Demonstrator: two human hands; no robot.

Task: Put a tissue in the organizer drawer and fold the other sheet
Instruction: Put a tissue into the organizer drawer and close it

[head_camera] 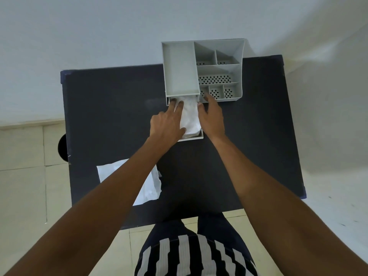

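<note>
A grey organizer stands at the far middle of the dark table. Its drawer is pulled out toward me. A crumpled white tissue lies inside the drawer. My left hand rests flat on the tissue's left side, fingers spread and pressing down into the drawer. My right hand is at the drawer's right edge, with its fingers touching the tissue and the organizer's front. A second white sheet lies flat near the table's front left, partly hidden under my left forearm.
The organizer's right half holds several perforated compartments. A pale wall rises behind the table. Tiled floor shows to the left, with a dark round object at the table's left edge. My striped clothing is at the bottom.
</note>
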